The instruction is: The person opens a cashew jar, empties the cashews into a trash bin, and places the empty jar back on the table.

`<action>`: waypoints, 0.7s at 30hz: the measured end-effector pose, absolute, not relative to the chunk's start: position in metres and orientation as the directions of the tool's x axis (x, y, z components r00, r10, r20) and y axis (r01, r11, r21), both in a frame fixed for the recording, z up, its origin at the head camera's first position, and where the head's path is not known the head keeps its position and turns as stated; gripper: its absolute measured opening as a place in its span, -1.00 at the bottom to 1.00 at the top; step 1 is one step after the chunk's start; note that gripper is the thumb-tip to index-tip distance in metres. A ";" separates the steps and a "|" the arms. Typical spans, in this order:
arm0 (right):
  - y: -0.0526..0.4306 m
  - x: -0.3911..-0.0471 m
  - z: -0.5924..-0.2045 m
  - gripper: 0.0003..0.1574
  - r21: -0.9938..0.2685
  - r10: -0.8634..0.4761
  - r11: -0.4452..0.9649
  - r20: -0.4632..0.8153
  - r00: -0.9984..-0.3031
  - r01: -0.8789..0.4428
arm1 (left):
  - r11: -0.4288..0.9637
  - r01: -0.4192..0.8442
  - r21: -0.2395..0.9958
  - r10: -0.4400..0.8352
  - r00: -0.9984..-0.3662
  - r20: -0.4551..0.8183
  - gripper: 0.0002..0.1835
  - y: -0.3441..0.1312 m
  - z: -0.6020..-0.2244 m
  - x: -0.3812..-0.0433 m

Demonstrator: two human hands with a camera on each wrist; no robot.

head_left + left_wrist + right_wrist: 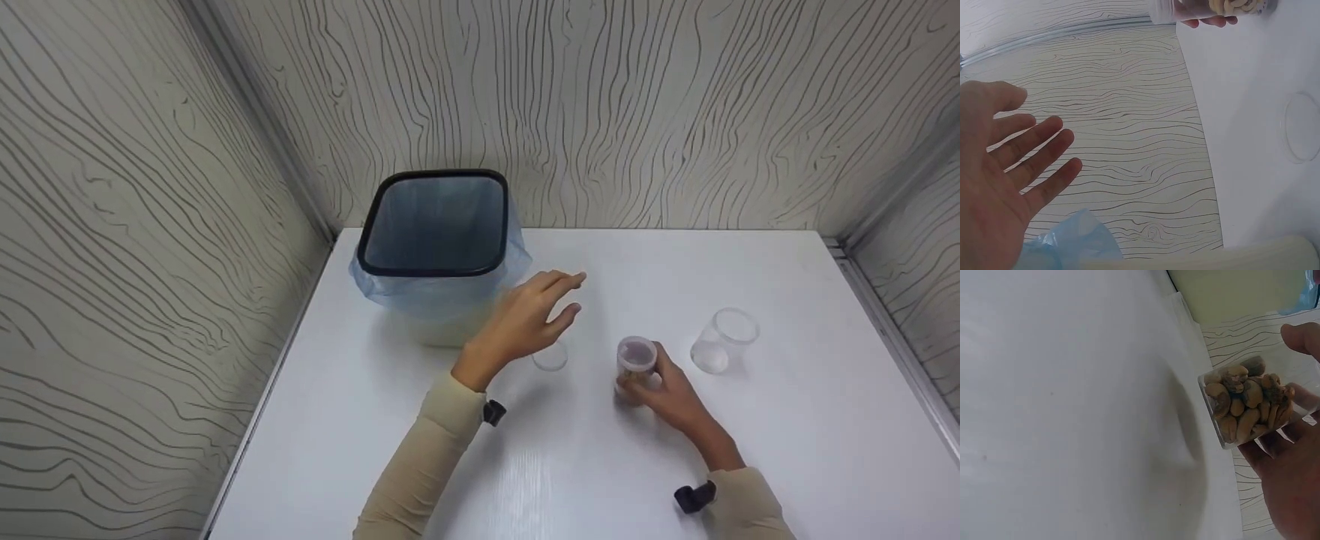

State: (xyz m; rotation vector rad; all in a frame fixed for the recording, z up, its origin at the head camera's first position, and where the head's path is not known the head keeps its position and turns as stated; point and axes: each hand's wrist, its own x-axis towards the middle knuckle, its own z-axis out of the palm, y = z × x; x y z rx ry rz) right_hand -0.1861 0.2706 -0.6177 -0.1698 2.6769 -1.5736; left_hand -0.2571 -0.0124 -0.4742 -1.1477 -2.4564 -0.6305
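My right hand grips a clear plastic jar, its fingers and thumb round the sides. Cashew nuts fill the lower part of the jar in the right wrist view. In that view the base of the jar looks raised off the table. My left hand hovers near the front right of the bin, fingers extended and holding nothing; the left wrist view shows its palm. Just below that hand a clear round lid lies flat on the table.
A pale bin with a black rim and a blue bag liner stands at the back left of the white table. To the right of the held jar is another clear container. Patterned walls border the table.
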 end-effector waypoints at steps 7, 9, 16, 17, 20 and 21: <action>0.263 -0.190 -0.607 -0.13 -0.869 -0.129 0.479 0.071 -0.989 -0.125 | 0.545 0.799 0.254 0.635 -0.591 0.498 -0.54 -0.008 -0.480 -0.256; 0.261 -0.192 -0.604 -0.15 -0.869 -0.133 0.474 0.087 -0.987 -0.141 | 0.537 0.803 0.259 0.640 -0.588 0.494 -0.54 -0.006 -0.481 -0.256; 0.254 -0.194 -0.595 -0.18 -0.864 -0.154 0.473 0.112 -0.982 -0.173 | 0.532 0.801 0.276 0.666 -0.597 0.448 -0.52 -0.001 -0.486 -0.253; 0.254 -0.195 -0.594 -0.18 -0.864 -0.158 0.471 0.114 -0.981 -0.176 | 0.530 0.802 0.275 0.672 -0.595 0.442 -0.51 0.000 -0.487 -0.252; 0.252 -0.196 -0.589 -0.18 -0.858 -0.171 0.477 0.122 -0.978 -0.190 | 0.525 0.811 0.260 0.687 -0.584 0.433 -0.49 0.003 -0.491 -0.251; 0.251 -0.197 -0.588 -0.19 -0.856 -0.175 0.479 0.126 -0.976 -0.196 | 0.521 0.814 0.256 0.692 -0.579 0.432 -0.49 0.004 -0.492 -0.250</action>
